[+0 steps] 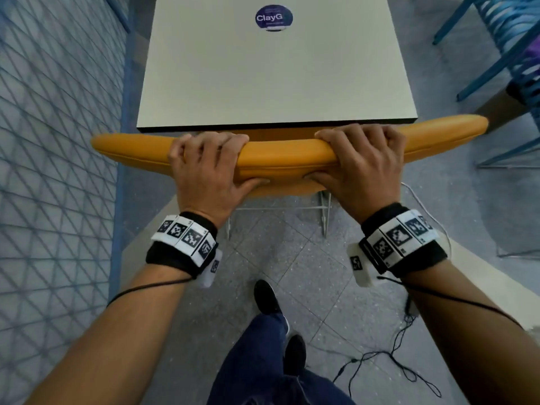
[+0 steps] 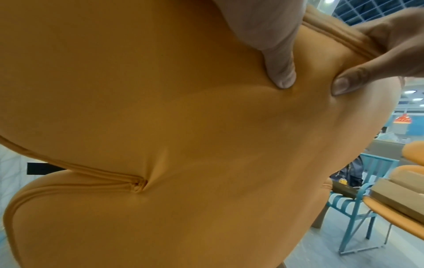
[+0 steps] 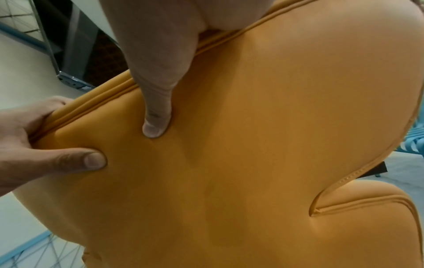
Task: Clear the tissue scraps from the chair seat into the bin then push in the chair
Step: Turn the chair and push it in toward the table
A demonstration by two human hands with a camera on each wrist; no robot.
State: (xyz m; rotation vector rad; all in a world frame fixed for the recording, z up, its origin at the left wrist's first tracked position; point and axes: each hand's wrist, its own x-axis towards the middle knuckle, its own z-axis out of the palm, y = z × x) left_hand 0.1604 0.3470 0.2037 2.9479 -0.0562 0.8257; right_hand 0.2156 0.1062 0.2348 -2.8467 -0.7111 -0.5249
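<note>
The orange padded chair (image 1: 286, 154) stands tucked against the near edge of the white table (image 1: 271, 77); its seat is hidden under the tabletop. My left hand (image 1: 204, 168) grips the top of the backrest left of centre, fingers over the front, thumb pressed into the back. My right hand (image 1: 359, 162) grips it the same way right of centre. In the left wrist view my left thumb (image 2: 282, 72) dents the orange backrest (image 2: 183, 145); in the right wrist view my right thumb (image 3: 156, 116) dents the backrest (image 3: 252, 154). No tissue scraps or bin show.
A blue mesh partition (image 1: 55, 141) runs along the left. Blue metal chairs (image 1: 502, 39) stand at the right. The chair's white wire legs (image 1: 321, 211) rest on grey tiled floor. Black cables (image 1: 394, 361) lie near my feet (image 1: 267, 296).
</note>
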